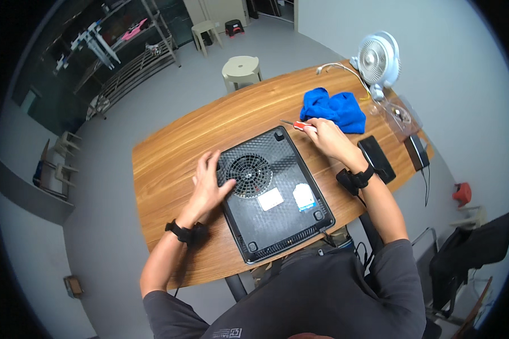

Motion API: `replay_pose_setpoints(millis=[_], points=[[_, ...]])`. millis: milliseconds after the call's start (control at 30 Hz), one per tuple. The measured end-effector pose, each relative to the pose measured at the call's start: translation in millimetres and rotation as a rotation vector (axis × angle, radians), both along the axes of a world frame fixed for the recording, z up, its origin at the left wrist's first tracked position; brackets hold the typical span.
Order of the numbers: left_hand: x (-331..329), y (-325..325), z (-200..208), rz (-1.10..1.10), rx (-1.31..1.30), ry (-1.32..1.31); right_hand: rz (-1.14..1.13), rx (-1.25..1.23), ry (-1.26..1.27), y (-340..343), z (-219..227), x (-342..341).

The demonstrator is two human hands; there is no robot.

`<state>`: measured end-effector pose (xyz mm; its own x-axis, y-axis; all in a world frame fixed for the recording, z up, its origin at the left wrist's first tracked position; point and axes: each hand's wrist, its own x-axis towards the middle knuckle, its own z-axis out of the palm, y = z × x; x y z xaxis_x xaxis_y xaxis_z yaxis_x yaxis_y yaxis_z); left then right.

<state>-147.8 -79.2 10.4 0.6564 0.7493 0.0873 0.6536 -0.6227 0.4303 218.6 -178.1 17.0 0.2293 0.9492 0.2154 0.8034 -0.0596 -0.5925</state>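
A black flat appliance (274, 195) lies upside down on the wooden table (169, 164), its round fan grille and two stickers facing up. My left hand (208, 183) rests spread on its left edge, fingers touching the grille. My right hand (328, 137) sits at the appliance's far right corner, closed around a screwdriver (297, 125) with a red handle whose tip points left over the table.
A blue cloth (333, 109) lies behind my right hand. A white desk fan (379, 59), a clear plastic box (400, 116), a black phone (377, 158) and a dark block (417, 151) occupy the table's right end. A beige stool (241, 70) stands beyond the table.
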Motion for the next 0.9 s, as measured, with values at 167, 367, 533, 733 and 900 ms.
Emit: replay_pose_setpoints(millis=[167, 367, 533, 733, 900], points=[[23.2, -58.0, 0.8, -0.280, -0.049, 0.230, -0.063, -0.004, 0.007, -13.9, -36.3, 0.7], [63.6, -108.7, 13.5, -0.520, -0.005, 0.335, -0.059, -0.036, -0.052, -25.5, -54.8, -4.3], [76.5, -124.7, 14.4, -0.565, -0.043, 0.409, -0.054, -0.055, -0.114, -29.5, -63.7, -7.3], [79.4, -128.5, 17.0, -0.531, -0.043, 0.427, -0.016, -0.095, -0.257, -26.4, -63.8, -6.5], [79.7, -123.3, 13.8, -0.503, -0.059, 0.418, -0.022, -0.110, -0.253, -27.9, -64.0, -7.7]])
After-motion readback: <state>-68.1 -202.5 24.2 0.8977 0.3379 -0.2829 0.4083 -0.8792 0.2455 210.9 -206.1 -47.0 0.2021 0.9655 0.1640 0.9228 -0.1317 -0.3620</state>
